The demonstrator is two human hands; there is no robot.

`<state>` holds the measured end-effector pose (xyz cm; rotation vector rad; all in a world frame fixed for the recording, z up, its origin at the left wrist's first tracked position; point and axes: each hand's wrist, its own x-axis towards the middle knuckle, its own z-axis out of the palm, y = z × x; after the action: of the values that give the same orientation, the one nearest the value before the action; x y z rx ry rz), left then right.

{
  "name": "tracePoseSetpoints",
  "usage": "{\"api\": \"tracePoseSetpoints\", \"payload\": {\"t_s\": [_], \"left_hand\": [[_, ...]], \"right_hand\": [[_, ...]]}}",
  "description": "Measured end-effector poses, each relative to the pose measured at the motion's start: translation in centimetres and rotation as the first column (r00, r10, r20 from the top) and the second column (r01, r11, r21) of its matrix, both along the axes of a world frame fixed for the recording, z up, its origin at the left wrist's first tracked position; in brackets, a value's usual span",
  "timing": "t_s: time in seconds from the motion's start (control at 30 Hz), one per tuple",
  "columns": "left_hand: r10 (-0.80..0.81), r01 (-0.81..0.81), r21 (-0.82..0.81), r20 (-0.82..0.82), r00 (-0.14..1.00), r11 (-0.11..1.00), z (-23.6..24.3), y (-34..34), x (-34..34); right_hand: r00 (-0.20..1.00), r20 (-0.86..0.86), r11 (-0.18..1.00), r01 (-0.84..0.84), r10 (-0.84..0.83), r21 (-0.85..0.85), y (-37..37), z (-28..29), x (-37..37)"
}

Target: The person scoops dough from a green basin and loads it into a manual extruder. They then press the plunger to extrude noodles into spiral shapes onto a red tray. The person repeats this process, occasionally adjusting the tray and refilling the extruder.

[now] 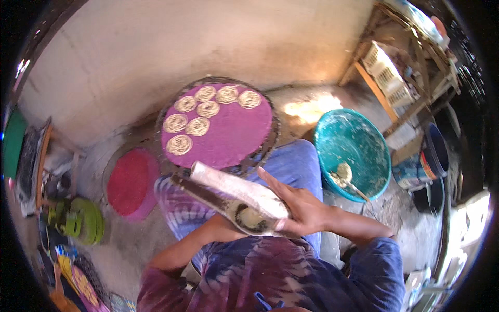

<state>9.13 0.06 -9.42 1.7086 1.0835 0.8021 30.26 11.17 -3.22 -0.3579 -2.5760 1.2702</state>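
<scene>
From my end of the head camera, I have the right hand [306,210] gripping the near end of a pale, floury piece [244,190], its fingers along the upper side and its thumb below. Against that piece lies a dark wooden piece [205,195] with dough in its round hollow, both held over the lap. The left hand [228,229] is under the dark piece, mostly hidden; I cannot tell how its fingers stand. Beyond the knees, a purple-covered round tray [236,132] carries eight dough coils [208,109]. Right of the teal basin [364,140], a bucket [413,174] bears coloured print, too small and blurred for me to read.
</scene>
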Motion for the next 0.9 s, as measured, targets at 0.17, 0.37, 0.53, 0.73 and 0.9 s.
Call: {"api": "tracePoseSetpoints", "payload": {"t_s": [0.17,0.37,0.53,0.73,0.9], "left_hand": [[0.007,0.002,0.072,-0.119,0.993,0.997,-3.2,-2.2,-0.6],[-0.054,0.063,0.029,-0.229,0.972,0.998,-6.1,-3.2,-1.4],[-0.065,0.14,-0.304,0.243,0.968,0.942,-7.7,-2.8,-0.7],[-0.18,0.171,-0.079,-0.121,0.976,0.982,-6.9,-3.0,-0.4],[-0.203,0.197,-0.059,-0.148,0.968,0.979,-6.2,-2.8,0.0]], "right_hand": [[0.686,-0.169,0.09,-0.149,-0.707,-0.985,0.5,-8.4,7.7],[-0.118,0.5,-0.449,-0.298,-0.858,-0.842,-0.1,-17.3,17.7],[-0.062,0.394,-0.338,-0.404,-0.917,-0.85,0.2,-17.5,19.4],[-0.109,0.48,-0.386,-0.454,-0.87,-0.803,-0.8,-16.1,18.7],[-0.112,0.497,-0.393,-0.477,-0.86,-0.786,-1.4,-17.0,18.9]]}}
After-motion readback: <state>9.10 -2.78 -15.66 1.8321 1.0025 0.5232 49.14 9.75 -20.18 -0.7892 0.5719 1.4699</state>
